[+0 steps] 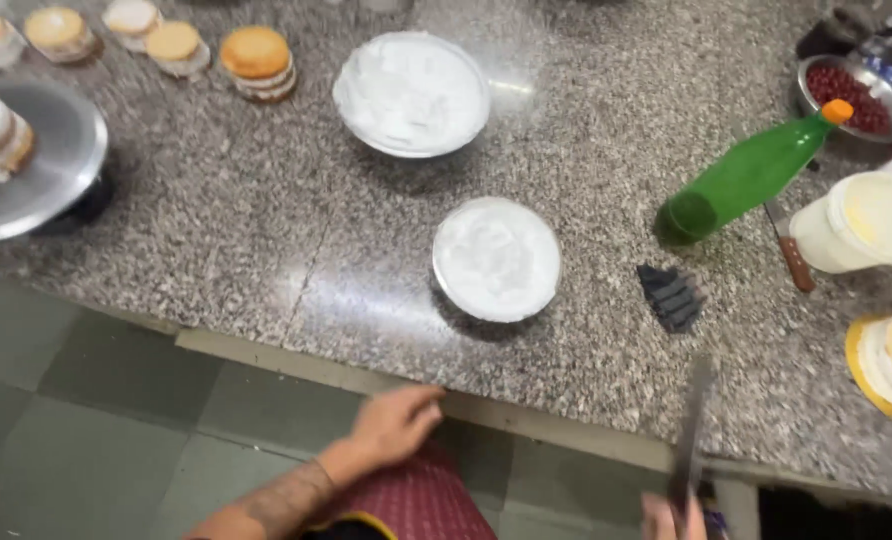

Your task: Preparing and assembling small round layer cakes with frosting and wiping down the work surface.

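Right hand (669, 520) gripping a long spatula (693, 430) at the worktop (266, 230) edge; left hand (396, 422) open, empty, near a cream-covered cake (496, 258)

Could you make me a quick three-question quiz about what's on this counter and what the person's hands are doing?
1. True or false: the green bottle has an orange cap.
2. Which hand grips the long blade: left or right?
3. What fills the two round bowls at the middle of the granite counter?

Key:
1. True.
2. The right hand; the left hand holds nothing, below the counter edge.
3. White cream.
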